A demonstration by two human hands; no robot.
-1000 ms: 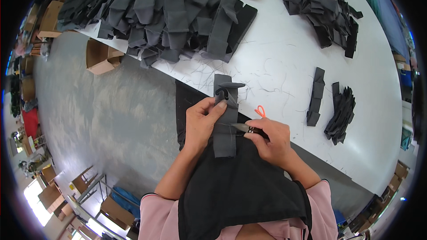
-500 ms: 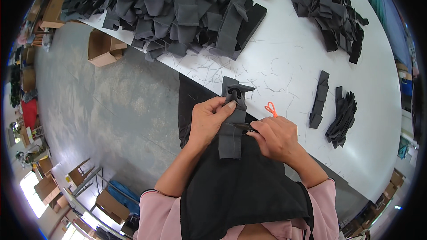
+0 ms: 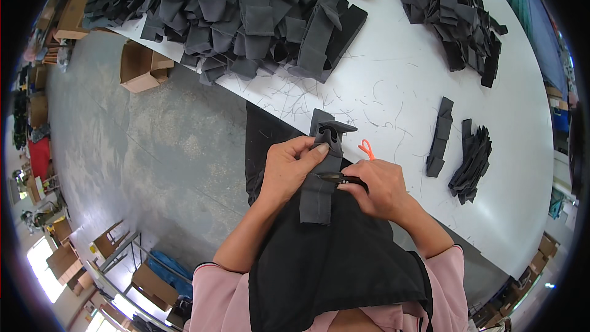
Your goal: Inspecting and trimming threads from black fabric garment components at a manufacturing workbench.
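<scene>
A dark grey fabric strip (image 3: 316,200) with stitched, folded sections hangs over my lap at the table's edge. My left hand (image 3: 286,171) is closed on its upper part, thumb on top, just below a folded loop that stands open. In my right hand (image 3: 382,189) is a pair of black thread snips (image 3: 349,179), with an orange cord loop (image 3: 367,149) sticking out above the fingers. The blades of the snips lie across the strip's middle, below my left thumb. Whether they are cutting a thread cannot be made out.
A large heap of dark grey fabric pieces (image 3: 255,18) covers the table's far left; another pile (image 3: 452,18) is at the far right. Nearer right lie a single strip (image 3: 440,138) and a small bundle (image 3: 472,163). Loose threads litter the white table (image 3: 393,61). A cardboard box (image 3: 140,67) stands on the floor.
The strip has shifted slightly and its lower end hangs a little lower. My right hand has moved slightly left with the snips, whose blades now reach further over the strip.
</scene>
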